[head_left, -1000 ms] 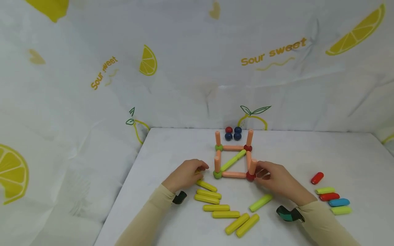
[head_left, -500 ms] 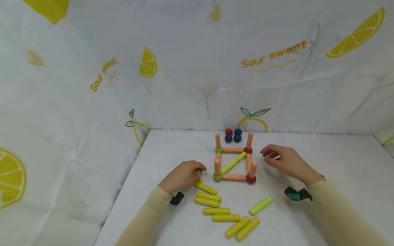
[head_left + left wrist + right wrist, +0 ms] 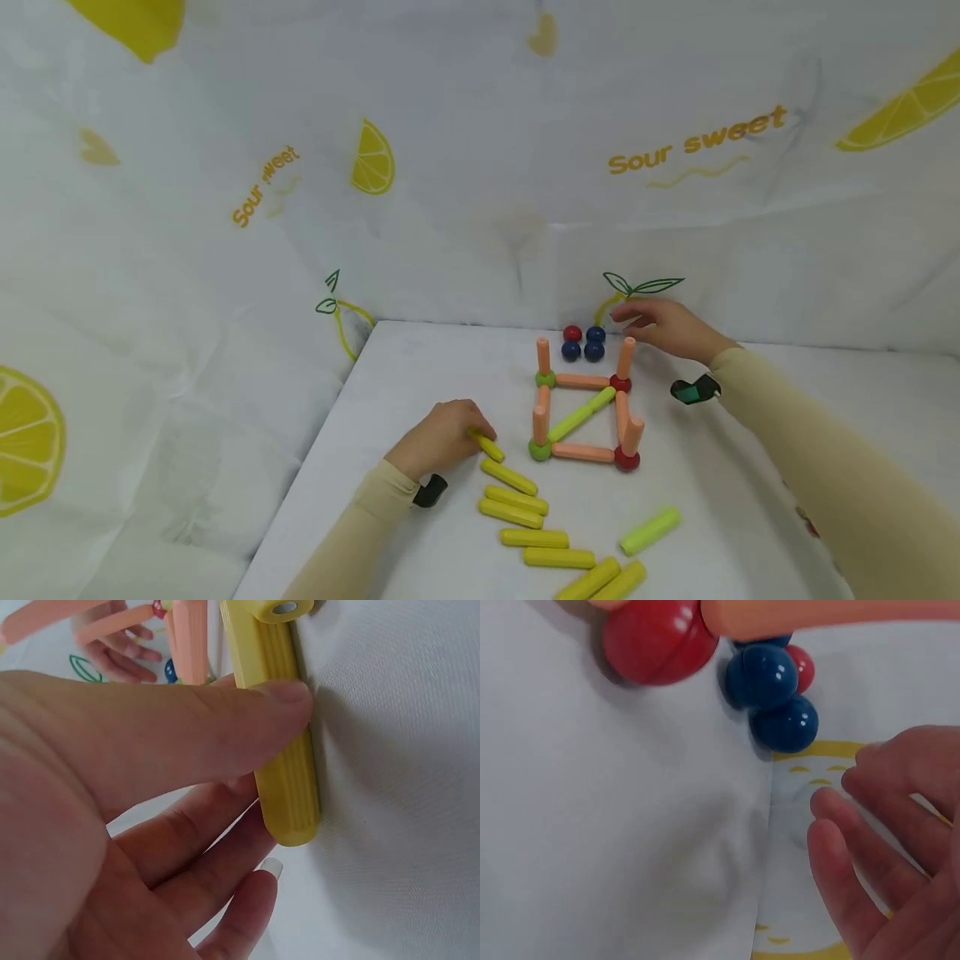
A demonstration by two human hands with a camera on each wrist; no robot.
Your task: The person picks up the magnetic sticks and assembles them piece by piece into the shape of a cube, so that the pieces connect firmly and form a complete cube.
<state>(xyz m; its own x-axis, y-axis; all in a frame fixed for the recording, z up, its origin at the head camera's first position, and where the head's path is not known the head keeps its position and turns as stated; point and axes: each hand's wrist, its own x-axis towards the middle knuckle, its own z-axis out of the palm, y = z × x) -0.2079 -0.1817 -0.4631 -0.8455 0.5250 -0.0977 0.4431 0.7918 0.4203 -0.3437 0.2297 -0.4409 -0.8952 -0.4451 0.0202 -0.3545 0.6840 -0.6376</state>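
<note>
My left hand (image 3: 442,440) pinches a yellow stick (image 3: 289,802) at the left of the table, thumb across its ribbed side and fingers behind. At the back, my right hand (image 3: 671,327) hovers with loosely bent fingers, nothing in it. It is just right of a cluster of dark blue balls (image 3: 761,675) and one red ball (image 3: 572,334), apart from them. Between the hands stands a square frame of orange sticks (image 3: 583,452) joined by green balls (image 3: 540,448) and red balls (image 3: 627,458), with an upright orange stick at each corner. A lime-green diagonal (image 3: 577,418) crosses it.
Several yellow sticks (image 3: 534,538) lie in a curved row at the front of the white table (image 3: 420,367). A lime-green stick (image 3: 650,531) lies right of them. A lemon-print sheet (image 3: 480,167) hangs behind the table. The right sleeve mostly covers small pieces at the right.
My right hand has left the frame's front right corner and moved to the back, beside the balls. The left hand stays near the same yellow stick, which now shows more. The view has shifted slightly.
</note>
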